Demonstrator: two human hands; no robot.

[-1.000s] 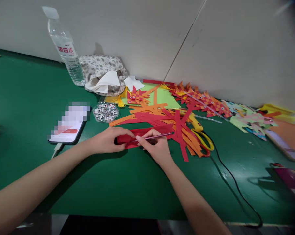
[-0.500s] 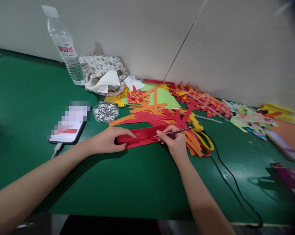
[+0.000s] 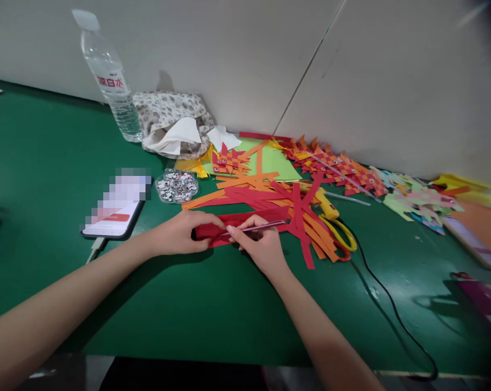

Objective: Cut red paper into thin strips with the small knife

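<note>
My left hand [image 3: 188, 232] lies at the left end of a red sheet of paper [image 3: 245, 217], thumb and forefinger spread apart and pressing it against the green table. A small dark gap or edge shows between them. In my right hand [image 3: 257, 239] is a slim pink metallic pen-like tool [image 3: 265, 225], pinched near its front end. It points left, its tip low over the paper near my left fingertips; whether the tip touches cannot be made out. Red and orange paper strips [image 3: 269, 195] lie heaped just behind the sheet.
Behind are a clear case of googly eyes [image 3: 177, 186], a phone [image 3: 117, 209] with a cable, a water bottle [image 3: 110, 81] and a patterned tissue pouch [image 3: 172, 122]. To the right lie a yellow glue gun [image 3: 326, 203], its black cord [image 3: 386, 290] and woven paper fish [image 3: 338, 163].
My right hand has moved left along the red sheet with the pen-like tool, close to my left hand. The left hand has stayed in place. More red strips show on the right.
</note>
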